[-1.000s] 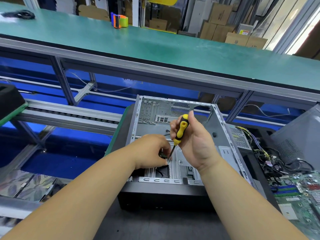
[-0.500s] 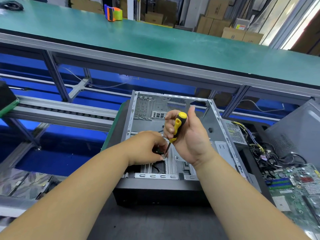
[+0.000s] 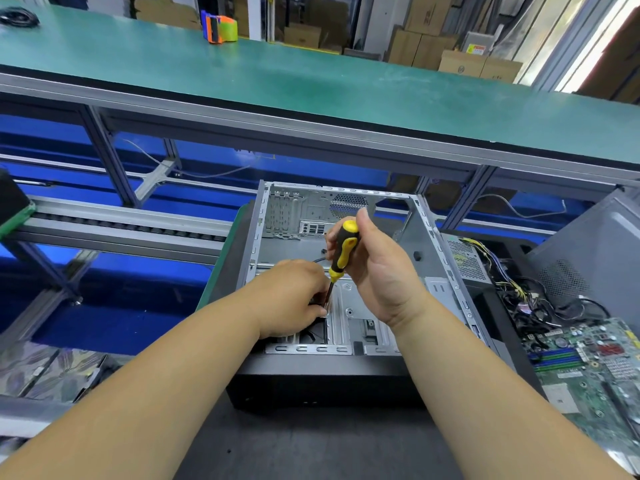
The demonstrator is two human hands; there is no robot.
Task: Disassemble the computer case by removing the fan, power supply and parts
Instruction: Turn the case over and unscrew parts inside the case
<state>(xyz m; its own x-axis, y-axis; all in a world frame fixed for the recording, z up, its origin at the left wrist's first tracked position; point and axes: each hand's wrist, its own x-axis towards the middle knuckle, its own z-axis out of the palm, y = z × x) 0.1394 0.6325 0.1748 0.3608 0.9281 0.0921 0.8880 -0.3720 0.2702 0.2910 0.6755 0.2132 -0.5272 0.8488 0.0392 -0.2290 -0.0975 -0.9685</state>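
Green bench (image 3: 311, 84) behind; right hand (image 3: 377, 271) fingers clench screwdriver (image 3: 341, 251); left hand (image 3: 294, 299) fingers hidden inside case (image 3: 429, 244), grip unclear.

The computer case (image 3: 420, 237) lay on its side with the open face up — a grey metal shell, black at the near end, mostly stripped inside. A slotted and vented rear panel stood at the far end. A yellow-and-black screwdriver (image 3: 343, 249) stood nearly upright inside it — tip down at the near drive bay.
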